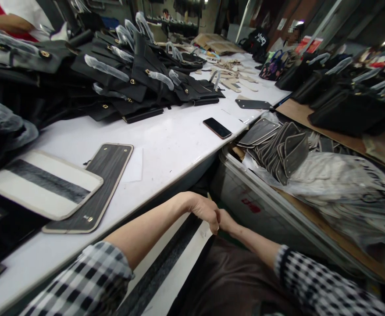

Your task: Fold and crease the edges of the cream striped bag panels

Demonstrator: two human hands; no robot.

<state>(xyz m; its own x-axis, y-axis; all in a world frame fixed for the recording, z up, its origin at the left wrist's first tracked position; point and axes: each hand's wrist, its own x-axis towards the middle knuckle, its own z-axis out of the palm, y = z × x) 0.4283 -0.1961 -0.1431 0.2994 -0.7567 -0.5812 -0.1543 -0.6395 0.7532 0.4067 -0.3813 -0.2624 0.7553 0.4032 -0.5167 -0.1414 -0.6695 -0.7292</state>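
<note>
A white panel with a broad black stripe (170, 256) lies slanted across my lap, below the table's edge. My left hand (206, 213) bends over its far end, fingers curled closed at the corner. Close against those fingers is my right hand (227, 221). It looks closed, but its fingertips are mostly hidden behind the left hand, and what they hold cannot be made out. A small pale tip (209, 196) pokes up behind my left hand; its kind is unclear.
On the white table (166, 149) lie a similar striped panel (44, 184), a dark panel with metal studs (108, 175) and a phone (217, 127). Black bags (140, 74) are heaped behind. To the right, a grey bin (245, 193) holds stacked dark panels (281, 149).
</note>
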